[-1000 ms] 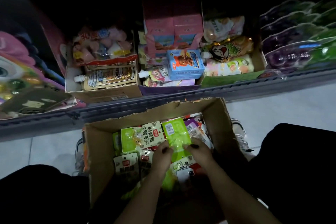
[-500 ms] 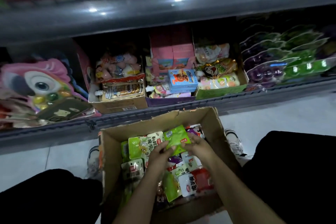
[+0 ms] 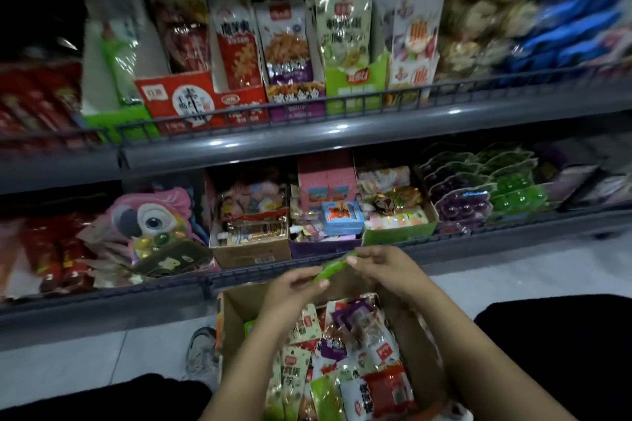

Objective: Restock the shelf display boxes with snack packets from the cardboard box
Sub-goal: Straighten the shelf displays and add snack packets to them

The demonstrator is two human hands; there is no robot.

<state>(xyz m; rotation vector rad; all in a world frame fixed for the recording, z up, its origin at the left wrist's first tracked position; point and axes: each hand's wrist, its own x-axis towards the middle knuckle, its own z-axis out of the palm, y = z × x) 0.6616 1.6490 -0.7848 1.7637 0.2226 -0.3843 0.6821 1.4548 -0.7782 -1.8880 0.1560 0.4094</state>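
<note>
Setting: two dark shop shelves are rising beyond the hands, with a pale tiled floor below them.
Left hand (image 3: pixel 294 287): it is pinching the near end of a green snack packet (image 3: pixel 333 267).
Right hand (image 3: pixel 386 267): it is gripping the far end of the same packet, held edge-on.
Packet position: it is hanging above the cardboard box (image 3: pixel 420 328), not yet at any shelf.
Likely target: the green display box (image 3: pixel 355 90), up and beyond the hands, seems the match, though blur is making this uncertain.
Progress: the upper display boxes are looking fairly full; many packets are still lying under the hands, so much restocking is remaining.
</note>
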